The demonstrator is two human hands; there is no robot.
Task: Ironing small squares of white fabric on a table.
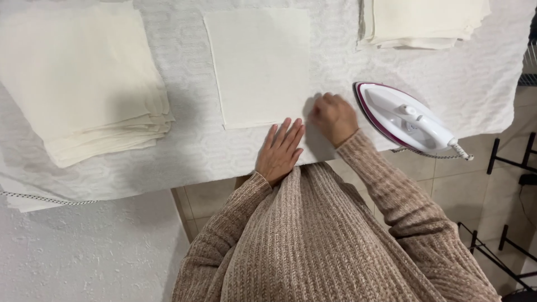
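Note:
A single cream cloth square (260, 64) lies flat in the middle of the white-covered ironing surface (201, 151). My left hand (279, 150) rests flat and open on the cover just below the cloth's near edge, fingers spread. My right hand (334, 117) sits at the cloth's near right corner with its fingers curled; whether it pinches the corner is hidden. A white and magenta iron (405, 117) lies just right of my right hand, apart from it.
A thick stack of folded cream cloths (84, 78) lies at the left. Another folded stack (425, 22) sits at the far right top. Tiled floor (458, 184) and black metal legs (503, 162) show at the right. A white textured wall (84, 251) is below left.

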